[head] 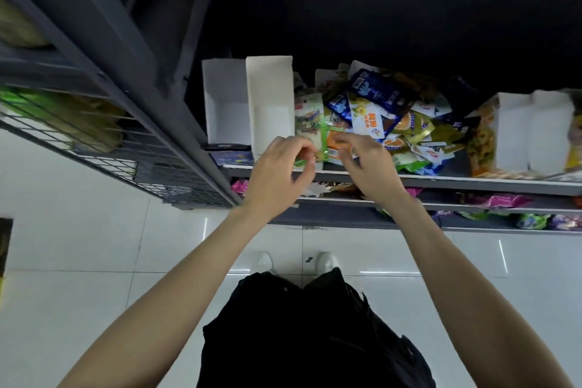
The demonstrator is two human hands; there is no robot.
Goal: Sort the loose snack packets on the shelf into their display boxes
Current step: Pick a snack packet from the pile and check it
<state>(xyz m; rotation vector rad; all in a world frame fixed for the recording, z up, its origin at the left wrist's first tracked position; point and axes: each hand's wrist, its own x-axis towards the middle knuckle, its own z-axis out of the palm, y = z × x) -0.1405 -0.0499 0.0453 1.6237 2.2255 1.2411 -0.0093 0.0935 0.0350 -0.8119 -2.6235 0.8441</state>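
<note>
A heap of loose snack packets (387, 116) in blue, green, orange and white lies on the shelf (441, 181). Two white display boxes (271, 88) stand side by side left of the heap, both looking bare inside. Another white box (516, 129) stands to the right with yellow packets against it. My left hand (277, 173) pinches a green packet (318, 148) at the heap's front left. My right hand (365, 164) grips an orange packet (337, 143) beside it. Both hands are at the shelf's front edge.
Lower shelves (472, 208) hold pink, purple and green packets. A dark wire-mesh rack (104, 142) juts out on the left with green and yellow goods. White tiled floor (94, 246) lies below, with my white shoes and dark trousers.
</note>
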